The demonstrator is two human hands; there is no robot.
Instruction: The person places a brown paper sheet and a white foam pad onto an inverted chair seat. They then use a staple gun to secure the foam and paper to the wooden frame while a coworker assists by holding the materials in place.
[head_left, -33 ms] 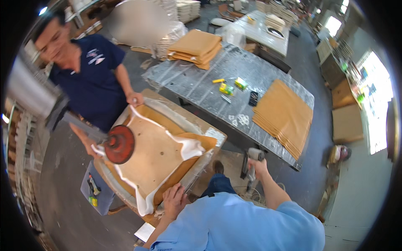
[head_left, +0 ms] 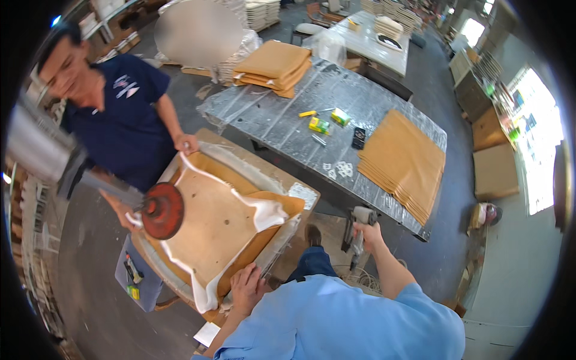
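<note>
A wooden seat panel (head_left: 219, 210) lies with white padding (head_left: 268, 215) and a tan leather-like cover (head_left: 282, 201) around its edges, inside a padded frame. My left hand (head_left: 246, 288) rests on the near edge of the cover, fingers stretched forward and holding nothing. Out to the right, my right hand (head_left: 369, 234) grips a staple gun (head_left: 362, 217), away from the panel. A red round disc (head_left: 163, 210) on a metal rod presses on or hangs just over the panel's left part; contact is unclear. A co-worker's hand (head_left: 186, 144) touches the panel's far corner, the other its left corner.
Beyond stands a grey table (head_left: 270, 117) with folded tan covers (head_left: 276, 63), a fanned stack of covers (head_left: 405, 162), small yellow-green boxes (head_left: 320, 125) and a black case (head_left: 359, 138). A stool (head_left: 135, 270) holding a tool is at left. A hose (head_left: 360, 277) lies by my feet.
The whole view has shifted slightly. My left hand stays on the cover's edge, and my right hand keeps hold of the staple gun.
</note>
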